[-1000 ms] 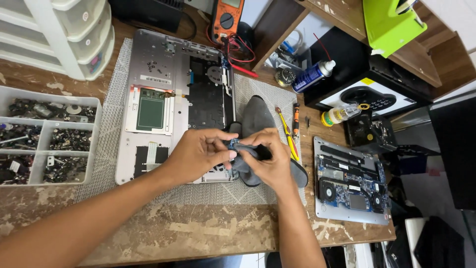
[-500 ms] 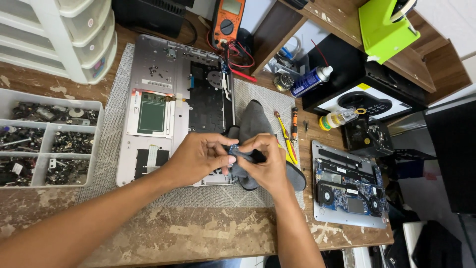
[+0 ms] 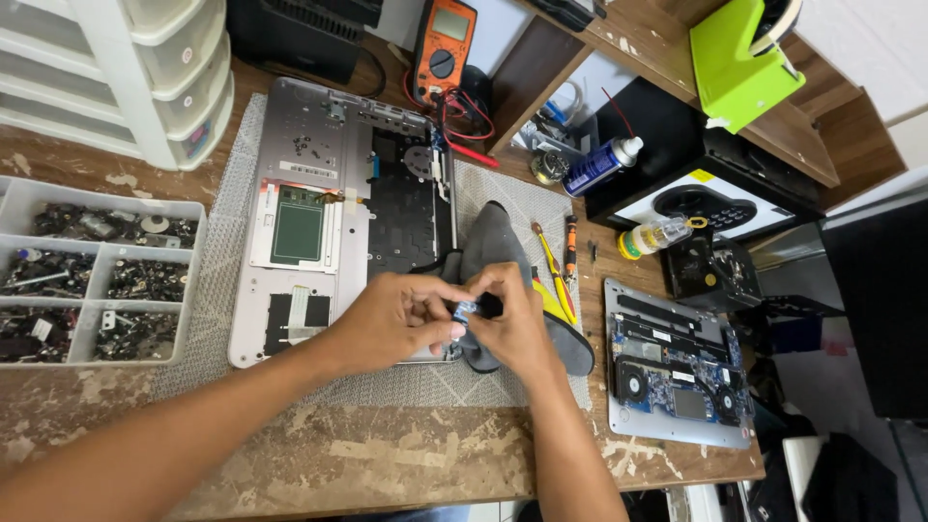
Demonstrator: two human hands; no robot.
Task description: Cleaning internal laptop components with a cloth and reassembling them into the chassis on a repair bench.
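My left hand (image 3: 396, 324) and my right hand (image 3: 512, 324) meet over the near right corner of an opened silver laptop case (image 3: 329, 213). Both pinch a small dark part with a blue end (image 3: 468, 311) between their fingertips. Under the hands lies a grey cloth (image 3: 493, 251) on the patterned grey mat (image 3: 222, 319). What the small part is stays unclear, as the fingers cover most of it.
A clear parts organiser (image 3: 87, 275) with small hardware sits at the left. A laptom bottom with circuit board (image 3: 677, 372) lies at the right. Screwdrivers (image 3: 553, 271), a blue spray can (image 3: 601, 166), a small bottle (image 3: 657, 235), an orange multimeter (image 3: 443, 50) and white drawers (image 3: 126, 68) surround the mat.
Both hands stayed together on the small part, shifting their fingertips slightly; the view moved a little.
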